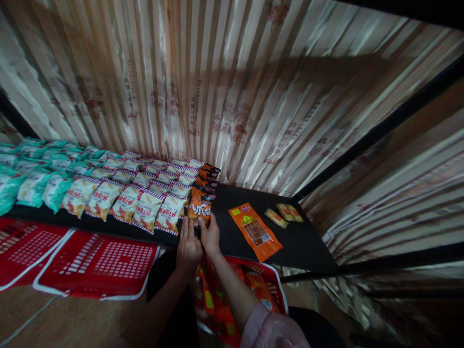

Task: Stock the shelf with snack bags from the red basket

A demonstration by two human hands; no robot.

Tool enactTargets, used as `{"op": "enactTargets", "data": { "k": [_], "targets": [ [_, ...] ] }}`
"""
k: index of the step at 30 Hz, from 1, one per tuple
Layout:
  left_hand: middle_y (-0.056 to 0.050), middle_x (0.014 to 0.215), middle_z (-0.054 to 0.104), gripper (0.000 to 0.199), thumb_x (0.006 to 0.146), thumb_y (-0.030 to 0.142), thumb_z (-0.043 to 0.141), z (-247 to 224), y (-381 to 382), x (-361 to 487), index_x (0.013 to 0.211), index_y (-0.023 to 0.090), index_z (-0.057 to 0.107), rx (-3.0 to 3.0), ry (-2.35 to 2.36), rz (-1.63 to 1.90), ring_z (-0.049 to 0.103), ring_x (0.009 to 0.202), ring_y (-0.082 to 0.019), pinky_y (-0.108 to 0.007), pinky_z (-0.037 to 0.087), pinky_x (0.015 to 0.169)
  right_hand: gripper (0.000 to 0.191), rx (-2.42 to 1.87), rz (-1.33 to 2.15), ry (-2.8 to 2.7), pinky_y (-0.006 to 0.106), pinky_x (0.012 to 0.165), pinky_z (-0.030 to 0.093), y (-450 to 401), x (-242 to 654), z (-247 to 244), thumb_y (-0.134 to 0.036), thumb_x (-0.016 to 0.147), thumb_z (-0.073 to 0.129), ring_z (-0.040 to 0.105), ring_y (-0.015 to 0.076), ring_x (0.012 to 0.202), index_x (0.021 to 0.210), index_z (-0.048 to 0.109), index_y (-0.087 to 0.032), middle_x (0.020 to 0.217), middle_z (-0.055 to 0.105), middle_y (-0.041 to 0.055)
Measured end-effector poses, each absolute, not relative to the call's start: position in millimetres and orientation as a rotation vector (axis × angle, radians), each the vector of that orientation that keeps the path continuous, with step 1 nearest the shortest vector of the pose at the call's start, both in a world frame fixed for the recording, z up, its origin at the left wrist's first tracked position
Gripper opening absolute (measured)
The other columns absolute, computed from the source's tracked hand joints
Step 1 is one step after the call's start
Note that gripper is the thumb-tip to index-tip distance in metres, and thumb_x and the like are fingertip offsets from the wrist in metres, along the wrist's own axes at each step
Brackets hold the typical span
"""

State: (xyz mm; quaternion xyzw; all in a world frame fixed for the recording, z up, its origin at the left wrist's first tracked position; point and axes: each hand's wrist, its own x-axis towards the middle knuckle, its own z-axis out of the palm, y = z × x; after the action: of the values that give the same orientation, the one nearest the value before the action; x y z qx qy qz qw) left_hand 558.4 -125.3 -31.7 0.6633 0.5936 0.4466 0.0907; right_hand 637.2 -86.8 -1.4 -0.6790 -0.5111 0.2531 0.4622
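My left hand (189,245) and my right hand (209,235) meet at the lower end of an orange snack bag (199,205) with black edges and white lettering. The left fingers point forward, close together, against its lower left side. At the lower right, the right fingers and thumb grip the bag. It is at the front of a row of similar orange bags (206,178) running back to the curtain. White snack bags (147,209) with striped edges stand in rows directly left of it.
Teal bags (58,191) fill the far left of the black shelf (300,241). A flat orange packet (255,231) and small yellow packs (276,217) lie to the right. Red baskets (105,261) sit below; another basket (277,285) holds orange packets. A striped curtain (232,87) hangs behind.
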Motion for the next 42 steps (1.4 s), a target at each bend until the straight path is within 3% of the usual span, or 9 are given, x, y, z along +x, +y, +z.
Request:
{"op": "enactTargets", "data": {
  "k": [15,28,42],
  "targets": [
    [-0.018,0.143,0.030,0.060,0.075,0.008,0.037,-33,-124,561,0.135,0.006,0.031,1.956,1.788,1.299,0.025,0.133,-0.024,-0.041,0.031,0.107,0.051,-1.656,0.547,-1.322,0.034,0.087,0.042,-86,639,-5,-0.042,0.079,0.049,0.054,0.0241,0.097,0.118,0.052,-0.009,0.104,0.058,0.0150],
    [-0.017,0.142,0.033,0.063,0.074,0.008,0.038,-36,-120,562,0.136,0.009,0.030,1.926,1.794,1.312,0.027,0.133,-0.024,-0.041,0.031,0.107,0.045,-1.640,0.538,-1.297,0.032,0.082,0.045,-84,639,-4,-0.039,0.078,0.051,0.056,0.0218,0.092,0.116,0.054,-0.016,0.100,0.060,0.0102],
    [-0.016,0.148,0.018,0.068,0.071,0.007,0.045,-24,-126,561,0.137,0.011,0.028,1.905,1.792,1.213,0.016,0.136,-0.028,-0.045,0.026,0.108,0.045,-1.636,0.614,-1.272,0.033,0.086,0.045,-103,647,-14,-0.038,0.080,0.049,0.057,0.0198,0.095,0.119,0.052,-0.014,0.104,0.059,0.0111]
  ]
}}
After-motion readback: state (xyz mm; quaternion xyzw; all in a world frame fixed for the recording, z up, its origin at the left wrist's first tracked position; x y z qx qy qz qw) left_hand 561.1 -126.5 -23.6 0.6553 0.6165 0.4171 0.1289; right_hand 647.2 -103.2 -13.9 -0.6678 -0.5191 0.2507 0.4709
